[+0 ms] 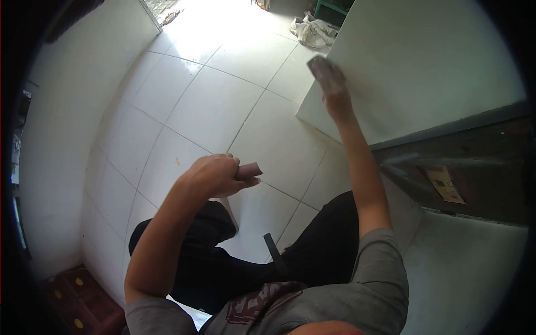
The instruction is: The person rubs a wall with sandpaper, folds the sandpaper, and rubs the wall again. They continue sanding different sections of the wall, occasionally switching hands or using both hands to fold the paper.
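My left hand (215,176) is closed around a small brownish-pink rolled piece (249,171), held above the tiled floor with one end sticking out past the fingers. Up at the right, my right hand (333,92) presses a small dark flat pad (318,64) against the edge of a pale panel (424,67). That hand is slightly blurred, and its fingers lie over the pad. What the pad is made of cannot be made out.
White floor tiles (206,106) lie below. A crumpled whitish cloth (314,30) rests by the panel's far end. Dark red crates (92,301) stand at the lower left, beside a pale wall (61,167). A brown board (480,162) is at the right.
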Motion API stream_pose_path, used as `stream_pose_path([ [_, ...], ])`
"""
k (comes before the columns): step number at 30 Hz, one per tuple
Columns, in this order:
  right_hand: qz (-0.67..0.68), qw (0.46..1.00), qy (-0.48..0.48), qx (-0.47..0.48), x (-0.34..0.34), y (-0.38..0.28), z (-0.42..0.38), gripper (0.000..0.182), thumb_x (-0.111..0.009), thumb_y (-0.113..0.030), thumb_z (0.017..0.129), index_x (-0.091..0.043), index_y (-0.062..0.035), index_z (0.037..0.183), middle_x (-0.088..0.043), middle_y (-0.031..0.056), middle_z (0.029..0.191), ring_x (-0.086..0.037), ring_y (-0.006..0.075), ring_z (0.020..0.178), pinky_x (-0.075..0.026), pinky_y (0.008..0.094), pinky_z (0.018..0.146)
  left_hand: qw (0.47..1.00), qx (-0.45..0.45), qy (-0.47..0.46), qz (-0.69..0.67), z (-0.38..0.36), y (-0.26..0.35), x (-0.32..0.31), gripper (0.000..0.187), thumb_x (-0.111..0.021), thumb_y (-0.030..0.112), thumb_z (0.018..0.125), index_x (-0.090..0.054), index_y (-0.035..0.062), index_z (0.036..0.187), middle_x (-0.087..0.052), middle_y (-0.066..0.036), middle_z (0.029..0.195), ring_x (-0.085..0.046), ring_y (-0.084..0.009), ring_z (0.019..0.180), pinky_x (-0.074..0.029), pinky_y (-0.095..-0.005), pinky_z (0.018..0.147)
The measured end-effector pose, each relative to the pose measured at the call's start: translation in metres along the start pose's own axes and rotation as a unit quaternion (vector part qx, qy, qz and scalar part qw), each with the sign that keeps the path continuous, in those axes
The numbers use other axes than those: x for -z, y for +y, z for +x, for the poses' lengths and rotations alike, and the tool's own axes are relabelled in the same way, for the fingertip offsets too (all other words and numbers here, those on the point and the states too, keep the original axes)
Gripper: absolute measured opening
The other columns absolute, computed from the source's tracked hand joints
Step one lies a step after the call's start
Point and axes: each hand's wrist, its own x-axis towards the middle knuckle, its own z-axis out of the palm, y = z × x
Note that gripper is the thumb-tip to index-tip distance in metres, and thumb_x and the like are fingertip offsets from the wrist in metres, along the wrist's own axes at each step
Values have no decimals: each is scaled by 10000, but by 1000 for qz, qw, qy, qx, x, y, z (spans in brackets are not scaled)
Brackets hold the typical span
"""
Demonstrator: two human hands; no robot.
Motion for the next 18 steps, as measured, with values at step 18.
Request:
stream_pose_path([
  [18,83,992,92,-29,60,-10,65,582,-592,107,857,-538,-26,1421,-577,166,1446,-596,382,1263,-475,452,1126,1000,-14,-24,-10,6,-1,-2,711,-571,663,961,-711,-33,930,-692,-188,933,-706,-310,890,-543,-447,867],
])
